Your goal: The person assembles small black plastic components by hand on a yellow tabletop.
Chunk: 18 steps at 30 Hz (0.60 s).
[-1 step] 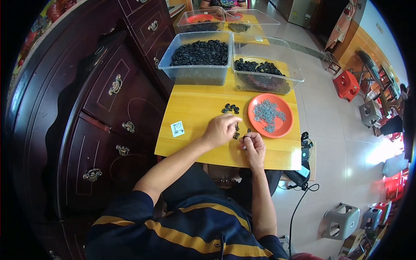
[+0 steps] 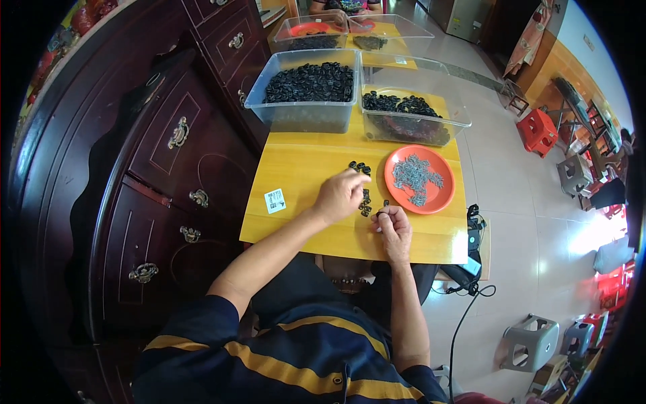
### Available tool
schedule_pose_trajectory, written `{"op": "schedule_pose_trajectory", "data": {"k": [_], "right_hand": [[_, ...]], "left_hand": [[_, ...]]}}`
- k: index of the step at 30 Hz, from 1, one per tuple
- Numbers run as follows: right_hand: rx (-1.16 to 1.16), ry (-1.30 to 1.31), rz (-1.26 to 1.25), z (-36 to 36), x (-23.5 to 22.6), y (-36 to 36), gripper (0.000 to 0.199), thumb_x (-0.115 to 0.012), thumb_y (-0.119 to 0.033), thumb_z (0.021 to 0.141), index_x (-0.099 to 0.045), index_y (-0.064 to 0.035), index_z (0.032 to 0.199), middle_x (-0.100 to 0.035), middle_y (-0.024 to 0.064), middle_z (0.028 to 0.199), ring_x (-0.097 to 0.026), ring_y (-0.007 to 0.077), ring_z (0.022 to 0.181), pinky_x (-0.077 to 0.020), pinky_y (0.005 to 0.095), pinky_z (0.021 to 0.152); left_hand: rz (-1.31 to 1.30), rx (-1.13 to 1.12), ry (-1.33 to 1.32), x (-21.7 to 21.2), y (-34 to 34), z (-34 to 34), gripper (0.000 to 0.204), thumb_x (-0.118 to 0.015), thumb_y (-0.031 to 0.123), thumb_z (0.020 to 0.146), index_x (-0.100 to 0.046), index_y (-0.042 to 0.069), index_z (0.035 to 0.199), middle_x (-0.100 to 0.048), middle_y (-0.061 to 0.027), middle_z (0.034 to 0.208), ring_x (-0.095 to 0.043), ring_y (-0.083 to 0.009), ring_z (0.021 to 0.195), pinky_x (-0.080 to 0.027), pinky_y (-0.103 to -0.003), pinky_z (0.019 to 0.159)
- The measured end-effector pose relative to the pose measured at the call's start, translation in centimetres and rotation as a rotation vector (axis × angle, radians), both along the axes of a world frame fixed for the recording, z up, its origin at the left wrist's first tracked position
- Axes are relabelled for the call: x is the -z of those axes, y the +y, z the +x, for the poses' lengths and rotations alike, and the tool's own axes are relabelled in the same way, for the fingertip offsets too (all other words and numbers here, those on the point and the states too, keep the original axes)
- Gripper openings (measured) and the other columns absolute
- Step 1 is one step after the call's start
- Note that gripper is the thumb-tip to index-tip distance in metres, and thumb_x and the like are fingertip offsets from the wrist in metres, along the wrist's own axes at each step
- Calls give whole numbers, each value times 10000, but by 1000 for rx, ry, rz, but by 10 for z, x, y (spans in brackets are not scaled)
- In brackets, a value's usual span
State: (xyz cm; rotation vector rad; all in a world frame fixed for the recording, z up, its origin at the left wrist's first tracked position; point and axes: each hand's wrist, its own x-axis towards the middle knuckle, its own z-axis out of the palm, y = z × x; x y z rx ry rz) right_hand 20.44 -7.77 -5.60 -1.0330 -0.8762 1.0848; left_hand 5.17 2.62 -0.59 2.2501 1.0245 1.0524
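Note:
My left hand [image 2: 340, 195] rests on the yellow table [image 2: 303, 168], its fingers bunched and reaching toward a small cluster of black ring-like parts [image 2: 360, 166]. Whether it holds one is hidden. More black parts [image 2: 365, 203] lie between my two hands. My right hand [image 2: 395, 230] sits near the table's front edge and pinches a small black part [image 2: 381, 214] at its fingertips. Just beyond the right hand stands an orange plate [image 2: 404, 198] with a heap of small grey metal pieces [image 2: 417, 176].
Two clear plastic bins of black parts stand at the table's far side, one at left [image 2: 306, 114] and one at right [image 2: 410, 128]. A white sticker [image 2: 274, 200] lies on the table. A dark wooden cabinet [image 2: 155, 168] is on the left; stools [image 2: 531, 340] and a cable [image 2: 464, 316] are on the right floor.

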Motion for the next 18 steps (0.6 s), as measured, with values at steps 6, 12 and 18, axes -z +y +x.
{"op": "schedule_pose_trajectory", "data": {"k": [6,12,18], "right_hand": [[6,-46,-18,-2,7,1,61,-581,-69,973,-606,-19,997,-649,28,839,-583,73,718,-484,226,679],[71,-238,-17,-4,3,0,103,-627,-82,935,-664,1,983,-629,-29,749,-566,36,673,-475,214,634],[101,-280,3,-7,5,0,128,-640,-99,926,-680,2,993,-643,3,718,-580,49,660,-492,233,634]], "left_hand": [[108,26,144,11,39,11,160,-627,77,825,-707,73,963,-668,-120,899,-662,-320,811,-538,-410,714],[144,253,215,-7,40,61,109,-649,165,823,-718,92,866,-669,-82,869,-662,-296,817,-532,-408,707],[238,354,456,-3,49,102,82,-679,183,774,-692,104,760,-664,-89,841,-661,-307,843,-535,-448,734]]}}
